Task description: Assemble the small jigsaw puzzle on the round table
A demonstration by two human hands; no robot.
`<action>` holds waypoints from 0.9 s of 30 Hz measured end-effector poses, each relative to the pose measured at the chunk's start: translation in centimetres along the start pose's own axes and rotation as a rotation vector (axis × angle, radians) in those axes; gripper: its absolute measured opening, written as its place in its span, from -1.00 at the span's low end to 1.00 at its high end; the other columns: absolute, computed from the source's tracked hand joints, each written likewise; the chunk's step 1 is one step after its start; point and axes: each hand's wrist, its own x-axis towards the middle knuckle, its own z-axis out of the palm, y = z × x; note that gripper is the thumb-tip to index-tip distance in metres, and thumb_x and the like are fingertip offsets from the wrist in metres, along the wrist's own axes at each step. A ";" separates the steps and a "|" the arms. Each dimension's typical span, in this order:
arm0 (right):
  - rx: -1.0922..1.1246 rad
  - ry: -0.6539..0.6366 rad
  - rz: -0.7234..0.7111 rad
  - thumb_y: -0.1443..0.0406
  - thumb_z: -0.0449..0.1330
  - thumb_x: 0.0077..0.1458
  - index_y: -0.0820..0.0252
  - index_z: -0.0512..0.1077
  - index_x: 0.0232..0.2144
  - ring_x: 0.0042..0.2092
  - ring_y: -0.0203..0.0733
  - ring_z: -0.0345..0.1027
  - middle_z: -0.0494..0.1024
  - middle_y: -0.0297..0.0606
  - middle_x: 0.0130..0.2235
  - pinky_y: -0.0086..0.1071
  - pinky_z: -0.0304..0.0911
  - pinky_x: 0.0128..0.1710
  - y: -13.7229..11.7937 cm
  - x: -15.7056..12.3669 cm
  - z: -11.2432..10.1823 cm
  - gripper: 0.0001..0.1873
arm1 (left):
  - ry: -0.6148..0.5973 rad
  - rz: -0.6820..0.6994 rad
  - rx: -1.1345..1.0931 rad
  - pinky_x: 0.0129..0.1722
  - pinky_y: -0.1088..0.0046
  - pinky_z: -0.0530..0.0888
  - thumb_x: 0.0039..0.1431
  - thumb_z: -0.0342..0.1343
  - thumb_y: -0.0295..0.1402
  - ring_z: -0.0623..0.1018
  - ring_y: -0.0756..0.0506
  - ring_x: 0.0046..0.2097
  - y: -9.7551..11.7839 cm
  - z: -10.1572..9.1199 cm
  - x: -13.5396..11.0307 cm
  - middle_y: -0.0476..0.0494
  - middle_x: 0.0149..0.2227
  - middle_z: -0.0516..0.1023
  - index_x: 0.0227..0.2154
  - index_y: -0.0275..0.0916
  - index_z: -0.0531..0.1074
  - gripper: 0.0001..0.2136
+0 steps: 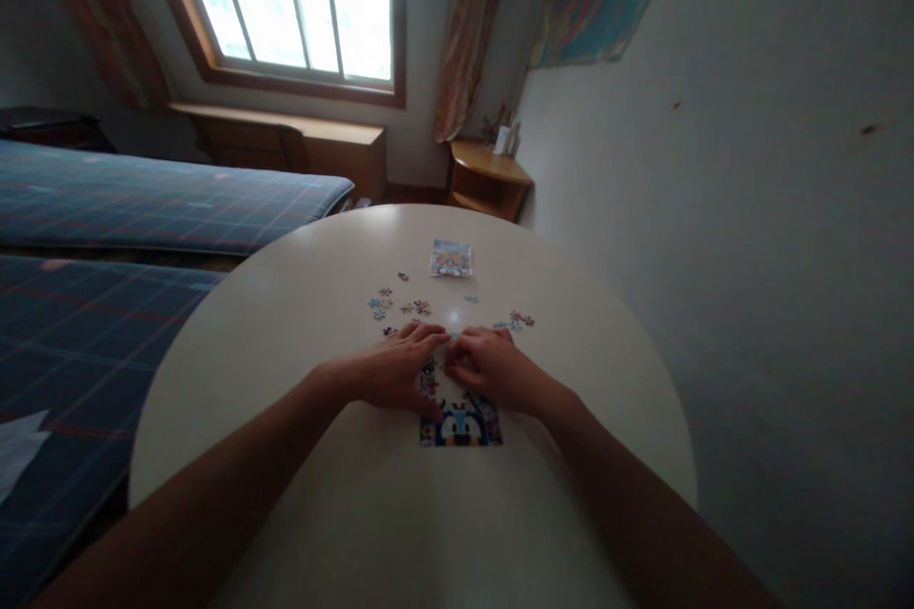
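A partly assembled jigsaw puzzle (463, 428) with a dark blue cartoon dog face lies on the round table in front of me. Along its left side rests my left hand (400, 366), fingers stretched out and thumb apart near the dog's face. My right hand (496, 369) is curled over the puzzle's upper right part, its fingers pinched together. A small bluish puzzle piece (453, 337) shows between the fingertips of both hands, at the puzzle's top edge. My hands cover much of the puzzle's upper part and sides.
Loose puzzle pieces (381, 304) lie scattered beyond my left hand, and several more pieces (515, 321) beyond my right. A small picture sheet (450, 259) lies farther back on the white round table (286, 304). A plaid-covered bed (143, 200) stands left; a wall (749, 257) rises right.
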 end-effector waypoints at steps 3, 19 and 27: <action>-0.017 0.026 0.001 0.24 0.24 0.15 0.17 0.49 -0.26 -0.09 -0.10 0.37 0.53 -0.21 -0.20 -0.19 0.01 -0.04 0.2 0.0 0.1 -0.87 | -0.010 -0.012 -0.011 0.28 0.11 0.15 -0.04 0.27 0.03 0.12 -0.34 0.32 0.0 -0.2 0.0 -0.35 0.30 0.14 0.27 -0.27 0.06 -0.12; 0.044 -0.031 0.011 0.23 0.30 0.12 0.14 0.57 -0.36 -0.03 -0.07 0.32 0.53 -0.20 -0.15 -0.14 0.05 0.04 0.7 -0.4 -0.9 -0.89 | 0.391 -0.248 0.028 0.00 0.27 0.42 0.15 0.13 -0.23 0.53 -0.17 -0.07 -5.6 -3.9 -1.4 -0.22 0.00 0.52 -0.02 -0.24 0.40 -0.65; 0.060 -0.009 0.020 0.25 0.29 0.10 0.14 0.56 -0.28 0.00 -0.05 0.31 0.52 -0.16 -0.11 -0.13 0.08 0.05 0.2 -0.4 -0.9 -0.88 | 0.333 -0.539 0.066 -0.22 0.36 0.44 0.13 0.13 -0.24 0.57 -0.15 -0.22 -8.7 -4.5 -2.5 -0.16 -0.18 0.60 -0.14 -0.20 0.49 -0.75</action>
